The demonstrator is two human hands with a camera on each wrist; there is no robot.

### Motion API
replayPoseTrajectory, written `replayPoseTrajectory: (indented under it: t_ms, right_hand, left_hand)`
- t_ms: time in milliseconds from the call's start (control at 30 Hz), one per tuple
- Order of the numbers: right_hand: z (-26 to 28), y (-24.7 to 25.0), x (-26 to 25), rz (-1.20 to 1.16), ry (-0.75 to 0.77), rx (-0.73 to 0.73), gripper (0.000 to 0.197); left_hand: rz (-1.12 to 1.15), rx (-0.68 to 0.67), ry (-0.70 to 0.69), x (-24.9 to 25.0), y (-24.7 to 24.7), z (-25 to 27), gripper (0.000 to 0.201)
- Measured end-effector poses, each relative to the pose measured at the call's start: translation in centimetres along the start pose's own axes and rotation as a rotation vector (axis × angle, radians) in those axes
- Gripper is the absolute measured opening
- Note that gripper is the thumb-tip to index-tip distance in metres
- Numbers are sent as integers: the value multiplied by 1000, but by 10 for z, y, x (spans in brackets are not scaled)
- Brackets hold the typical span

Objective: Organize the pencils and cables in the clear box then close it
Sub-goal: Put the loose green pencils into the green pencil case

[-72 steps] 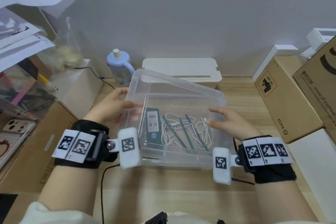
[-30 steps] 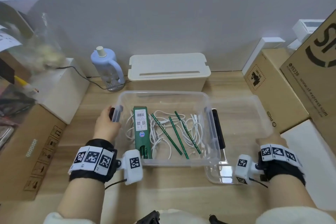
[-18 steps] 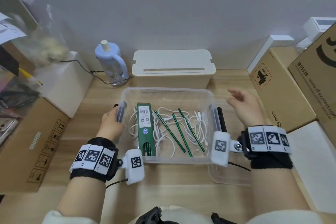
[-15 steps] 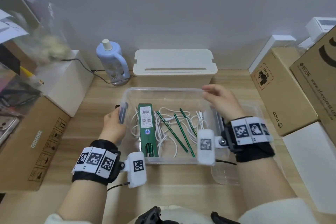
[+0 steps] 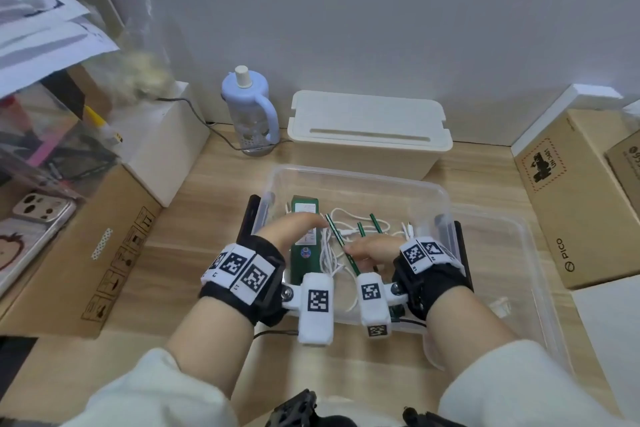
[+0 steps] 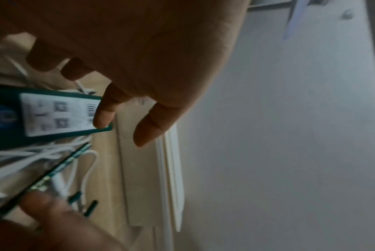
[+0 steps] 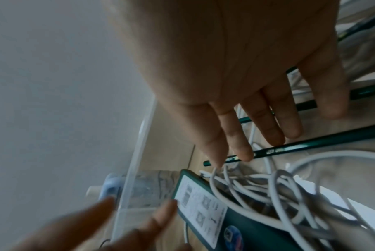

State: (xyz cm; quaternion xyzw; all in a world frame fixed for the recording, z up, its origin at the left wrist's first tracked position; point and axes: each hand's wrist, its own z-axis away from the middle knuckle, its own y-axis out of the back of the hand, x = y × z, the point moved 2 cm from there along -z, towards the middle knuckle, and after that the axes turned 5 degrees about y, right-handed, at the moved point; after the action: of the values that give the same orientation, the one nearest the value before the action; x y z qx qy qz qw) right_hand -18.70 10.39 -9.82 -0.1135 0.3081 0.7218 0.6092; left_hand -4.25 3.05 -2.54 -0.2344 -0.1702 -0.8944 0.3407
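Both hands reached into the clear box (image 5: 360, 180). The left hand (image 5: 294, 229), fingers relaxed, hovered over the green pencil case (image 6: 53, 113). The right hand (image 5: 372, 250), fingers straight, touched a green pencil (image 7: 311, 144) beside white cables (image 7: 257, 186).

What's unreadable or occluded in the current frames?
- Lower ends of the green pencils: head view, covered by the right hand.
- Pencil box label text: left wrist view, blurred.
- White cables: right wrist view, tangled, count unclear.
- Lid: head view, partly behind the right forearm.

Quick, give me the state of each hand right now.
Left hand: open, fingers spread over the green pencil box, holding nothing.
Right hand: open, straight fingers touching a green pencil, not gripping it.
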Motion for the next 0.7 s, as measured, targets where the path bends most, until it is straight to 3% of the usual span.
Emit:
replayPoseTrajectory:
  t_ms: [167,433,567,700]
  right_hand:
    - [-15,-3,14,-74,-19,-59,43]
    - [-6,-4,14,-135,22,-137,40]
    - [8,5,8,-146,165,-76,19]
    - [40,15,-6,-271,381,-25,36]
  left_hand:
    - [-4,-38,84,-11,-6,-14,47]
    - [68,-59,67,-9,-2,-15,39]
    - [36,-46,26,-9,1,-9,34]
    - [128,30,-177,-12,10,-1,31]
